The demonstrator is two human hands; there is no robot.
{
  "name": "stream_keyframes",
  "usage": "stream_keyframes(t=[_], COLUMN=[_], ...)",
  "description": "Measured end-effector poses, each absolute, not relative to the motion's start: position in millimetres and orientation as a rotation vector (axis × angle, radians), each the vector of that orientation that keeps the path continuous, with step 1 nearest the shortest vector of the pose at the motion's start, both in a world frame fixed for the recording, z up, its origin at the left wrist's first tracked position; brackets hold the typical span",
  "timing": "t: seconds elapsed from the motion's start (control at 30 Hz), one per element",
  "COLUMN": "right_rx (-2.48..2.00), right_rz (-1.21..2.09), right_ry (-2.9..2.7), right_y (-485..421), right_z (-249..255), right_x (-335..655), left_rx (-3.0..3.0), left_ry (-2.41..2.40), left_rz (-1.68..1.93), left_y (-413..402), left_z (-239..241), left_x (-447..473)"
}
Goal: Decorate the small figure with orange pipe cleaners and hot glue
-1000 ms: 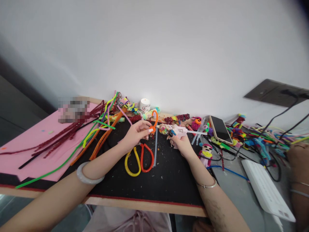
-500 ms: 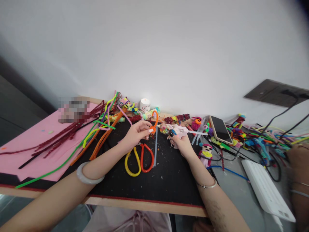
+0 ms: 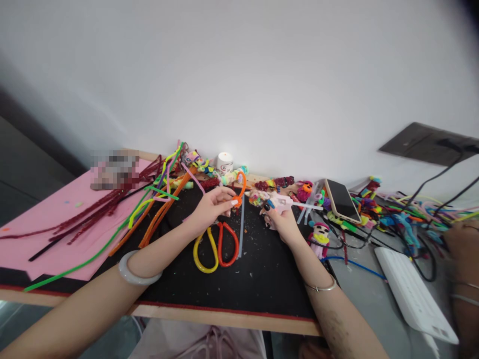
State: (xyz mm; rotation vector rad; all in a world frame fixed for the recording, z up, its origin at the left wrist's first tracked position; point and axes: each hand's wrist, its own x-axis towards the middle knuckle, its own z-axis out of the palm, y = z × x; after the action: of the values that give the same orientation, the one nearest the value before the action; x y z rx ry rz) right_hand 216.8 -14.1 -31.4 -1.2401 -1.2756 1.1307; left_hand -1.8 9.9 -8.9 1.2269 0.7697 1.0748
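Left hand (image 3: 215, 205) nearly closed, pinching the orange pipe-cleaner piece (image 3: 244, 183); at its three o'clock, right hand (image 3: 282, 222) wraps the glue gun (image 3: 281, 201), nozzle (image 3: 250, 194) close: one slip, if hot, could burn that pinching hand! Scissors (image 3: 219, 242) at six o'clock

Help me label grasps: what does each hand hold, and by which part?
The left hand pinches the orange fuzzy piece at its bunched lower end; the right hand grips the glue gun around its handle, largely hidden.
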Motion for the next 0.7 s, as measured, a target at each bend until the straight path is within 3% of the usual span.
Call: stream_keyframes(t=[0.7], right_rx=[-1.251], right_rz=[1.101], right_ry=[-1.238], right_y=[-11.9], right_z=[-35.9], right_x=[217.5], left_rx=[1.241], left_ry=[0.765], left_rz=[1.061], left_y=[9.3], left_z=[-7.1], left_x=[-1.8])
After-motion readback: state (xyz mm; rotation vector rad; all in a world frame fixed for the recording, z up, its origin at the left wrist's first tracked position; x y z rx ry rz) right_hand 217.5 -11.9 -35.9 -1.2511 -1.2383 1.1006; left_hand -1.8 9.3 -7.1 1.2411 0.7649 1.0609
